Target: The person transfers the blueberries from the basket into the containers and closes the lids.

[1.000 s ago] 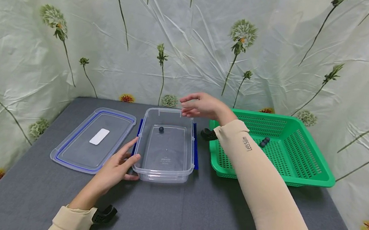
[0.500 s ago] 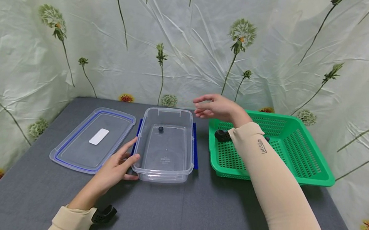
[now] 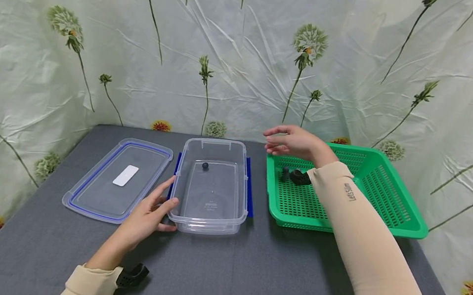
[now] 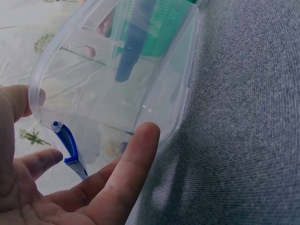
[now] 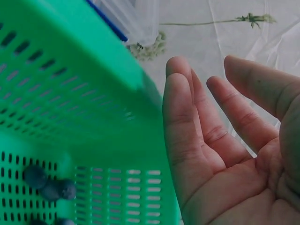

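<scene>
Both hands are bare and unevenly busy. Nearest, the left hand (image 3: 146,215) lies spread along the left side of the box (image 3: 206,223), fingers against it at the near corner, apparently steadying it rather than squeezing. Farther off, the right hand (image 3: 294,142) hangs in the air by the basket's (image 3: 303,222) far left corner, its fingers loosely extended and apart, with nothing seen between them. Whether it touches the rim is hard to tell.

Judging by how things lie, berries are being moved from basket to box, and the right hand looks to be between trips. The next move would call for reaching down into the basket and pinching one fruit lightly, since such round skins could roll or bruise, while the left hand keeps the box from sliding.

On the table (image 3: 201,282), the box is clear plastic, upright and uncovered, with blue latches (image 3: 249,205) hanging at its sides. Toward its far end sits a lone berry (image 3: 205,166), dark blue and round. To the left lies the lid (image 3: 101,189), flat, with a blue seal. To the right, inside the green slotted basket, several berries (image 5: 49,190) cluster on the floor. Behind everything hangs a flower-printed curtain (image 3: 248,54).
</scene>
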